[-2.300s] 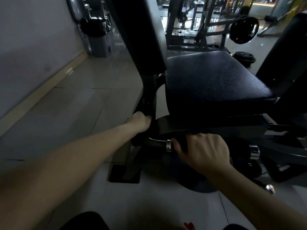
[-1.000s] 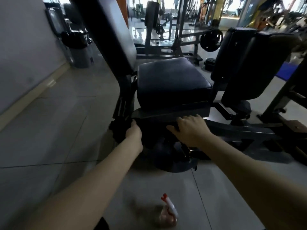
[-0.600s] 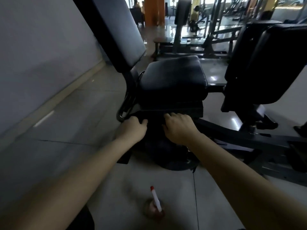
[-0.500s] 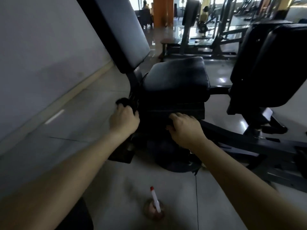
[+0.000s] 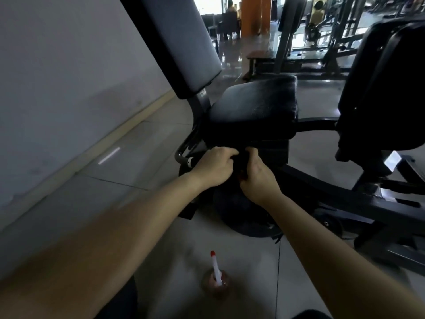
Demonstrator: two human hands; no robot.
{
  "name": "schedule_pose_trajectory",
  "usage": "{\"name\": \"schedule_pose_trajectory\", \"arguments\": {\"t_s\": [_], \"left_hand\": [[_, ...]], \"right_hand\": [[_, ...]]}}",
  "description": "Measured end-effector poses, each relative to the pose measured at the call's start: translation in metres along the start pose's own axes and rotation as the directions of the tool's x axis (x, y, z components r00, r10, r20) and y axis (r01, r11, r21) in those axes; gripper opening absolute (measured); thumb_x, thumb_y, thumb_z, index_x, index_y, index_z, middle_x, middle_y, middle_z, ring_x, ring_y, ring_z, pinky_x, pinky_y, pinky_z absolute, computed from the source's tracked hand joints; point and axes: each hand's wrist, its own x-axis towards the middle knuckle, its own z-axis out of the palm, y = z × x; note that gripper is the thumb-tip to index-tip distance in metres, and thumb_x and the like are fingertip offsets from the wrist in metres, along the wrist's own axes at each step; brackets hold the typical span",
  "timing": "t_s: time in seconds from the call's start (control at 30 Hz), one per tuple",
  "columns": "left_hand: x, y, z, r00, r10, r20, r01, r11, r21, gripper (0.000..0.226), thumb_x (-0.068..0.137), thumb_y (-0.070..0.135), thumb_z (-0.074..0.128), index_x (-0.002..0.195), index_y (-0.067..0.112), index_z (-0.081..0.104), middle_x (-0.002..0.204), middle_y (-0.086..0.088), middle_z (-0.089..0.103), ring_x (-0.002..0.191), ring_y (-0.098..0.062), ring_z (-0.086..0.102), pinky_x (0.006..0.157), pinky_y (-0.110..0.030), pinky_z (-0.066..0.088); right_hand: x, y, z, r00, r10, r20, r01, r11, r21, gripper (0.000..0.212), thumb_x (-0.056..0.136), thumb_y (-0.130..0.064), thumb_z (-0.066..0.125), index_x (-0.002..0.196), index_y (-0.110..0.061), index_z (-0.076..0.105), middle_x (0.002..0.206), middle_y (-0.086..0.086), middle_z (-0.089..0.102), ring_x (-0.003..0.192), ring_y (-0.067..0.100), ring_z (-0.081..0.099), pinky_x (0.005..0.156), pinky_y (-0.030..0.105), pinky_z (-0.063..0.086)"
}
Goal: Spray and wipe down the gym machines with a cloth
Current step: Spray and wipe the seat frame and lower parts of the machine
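A gym machine stands before me, with a black seat pad (image 5: pixel 253 100) and a tilted grey backrest (image 5: pixel 181 42). Just under the seat's front edge my left hand (image 5: pixel 215 166) and my right hand (image 5: pixel 257 177) meet, fingers curled. Both grip a dark cloth (image 5: pixel 240 163) between them; it is hard to tell apart from the black frame behind it. A spray bottle (image 5: pixel 216 278) with a white nozzle and red tip stands on the floor tiles below my arms, untouched.
A curved handle with a chrome band (image 5: pixel 185 157) sticks out left of my hands. A round black base (image 5: pixel 243 217) sits under the seat. A large black pad (image 5: pixel 381 88) and frame rails (image 5: pixel 345 199) fill the right. A grey wall (image 5: pixel 57 88) runs along the left. More machines stand far back.
My left hand has come off the frame at the seat's left and swung right with the cloth to meet my right hand. The view has pulled back and turned, bringing the spray bottle into sight.
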Motion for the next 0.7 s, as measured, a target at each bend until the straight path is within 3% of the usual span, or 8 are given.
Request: {"name": "schedule_pose_trajectory", "arguments": {"t_s": [0.07,0.13,0.2,0.27,0.37,0.43,0.57,0.7], "left_hand": [[-0.002,-0.001,0.000,0.999,-0.029,-0.018,0.026,0.988,-0.154,0.042,0.097,0.000,0.047,0.130,0.015,0.069,0.129,-0.002,0.068,0.121,-0.012,0.060,0.099,-0.012,0.043],[-0.002,-0.014,-0.006,1.000,-0.024,-0.007,0.021,0.964,-0.265,0.046,0.096,-0.004,0.047,0.132,0.017,0.068,0.126,0.007,0.065,0.122,-0.006,0.057,0.096,-0.002,0.037],[0.000,-0.029,-0.014,1.000,0.022,-0.010,-0.024,0.976,-0.218,0.048,0.098,-0.002,0.048,0.136,0.022,0.064,0.127,0.013,0.060,0.121,0.000,0.052,0.098,-0.003,0.035],[0.009,-0.037,-0.012,0.997,0.077,0.015,-0.075,0.991,-0.109,0.045,0.101,0.007,0.051,0.142,0.023,0.058,0.132,0.010,0.059,0.119,0.000,0.049,0.096,-0.006,0.034],[0.014,-0.026,0.007,0.985,0.155,0.075,-0.143,0.979,-0.145,0.039,0.101,0.014,0.055,0.139,0.021,0.060,0.133,0.001,0.064,0.121,-0.013,0.058,0.099,-0.020,0.039],[0.017,-0.012,0.022,0.965,0.250,0.073,-0.237,0.959,-0.157,0.035,0.100,0.011,0.054,0.133,0.017,0.063,0.126,-0.001,0.067,0.116,-0.015,0.060,0.098,-0.022,0.041],[0.015,0.028,0.041,0.821,0.565,0.082,-0.570,0.817,0.080,0.021,0.092,0.023,0.052,0.094,0.009,0.068,0.090,-0.008,0.066,0.086,-0.026,0.061,0.084,-0.039,0.049],[-0.006,0.046,0.056,0.673,0.591,0.446,-0.736,0.597,0.319,0.039,0.098,0.038,0.047,0.068,0.019,0.062,0.065,0.001,0.059,0.062,-0.019,0.048,0.077,-0.038,0.046]], "right_hand": [[-0.002,-0.003,-0.006,0.998,0.052,0.043,-0.057,0.991,0.118,0.057,0.092,-0.023,0.063,0.140,-0.016,0.032,0.118,0.006,0.062,0.092,0.024,0.065,0.067,0.034,0.045],[0.000,0.002,-0.017,0.986,0.154,0.069,-0.169,0.919,0.357,0.041,0.094,-0.028,0.064,0.130,-0.024,0.046,0.102,-0.001,0.069,0.083,0.014,0.068,0.069,0.033,0.053],[0.005,0.013,-0.032,0.965,0.254,-0.058,-0.202,0.870,0.450,0.009,0.098,-0.025,0.059,0.105,-0.022,0.063,0.088,0.001,0.070,0.078,0.015,0.068,0.071,0.040,0.055],[0.015,0.024,-0.047,0.917,0.379,-0.124,-0.261,0.807,0.530,0.018,0.099,-0.017,0.053,0.090,-0.021,0.068,0.084,0.008,0.071,0.077,0.023,0.067,0.071,0.044,0.054],[0.019,0.020,-0.056,0.875,0.484,0.002,-0.363,0.654,0.664,0.024,0.099,-0.005,0.046,0.095,-0.014,0.068,0.090,0.012,0.071,0.078,0.023,0.069,0.071,0.039,0.058],[0.015,0.017,-0.052,0.883,0.467,0.046,-0.383,0.659,0.647,0.021,0.101,-0.008,0.049,0.096,-0.013,0.069,0.091,0.011,0.071,0.078,0.021,0.071,0.070,0.036,0.059],[-0.005,0.024,-0.055,0.839,0.544,-0.011,-0.400,0.629,0.666,0.019,0.100,-0.021,0.058,0.095,-0.012,0.074,0.088,0.010,0.075,0.086,0.023,0.071,0.081,0.038,0.056],[-0.037,0.023,-0.051,0.785,0.588,0.194,-0.567,0.556,0.608,0.026,0.102,-0.025,0.055,0.097,-0.009,0.075,0.089,0.014,0.074,0.085,0.027,0.071,0.074,0.036,0.054]]}}
